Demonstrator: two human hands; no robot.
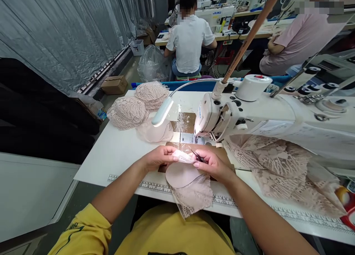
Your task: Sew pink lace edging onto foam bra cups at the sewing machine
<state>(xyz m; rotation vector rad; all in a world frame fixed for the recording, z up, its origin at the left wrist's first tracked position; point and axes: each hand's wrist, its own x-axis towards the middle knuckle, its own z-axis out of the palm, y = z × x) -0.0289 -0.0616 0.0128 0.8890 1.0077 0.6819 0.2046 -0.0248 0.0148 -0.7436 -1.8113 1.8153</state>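
Between my two hands a pale pink lace bra cup (184,175) is held up by its upper edge, its lace hanging over the table's front edge. My left hand (161,157) pinches the left end of that edge. My right hand (212,163) is closed on the right end and also holds small dark thread snips (198,156), whose tips point up and left. Just beyond my hands is the needle area of a white sewing machine (206,114), lit by a lamp (163,111) on a bendy neck.
Stacked lace cups (129,112) lie at the table's back left, with a single cup (155,130) nearer the machine. Lace fabric (280,166) is heaped under the machine arm at right. Red-handled scissors (349,218) lie at the far right. Two people sit at machines beyond.
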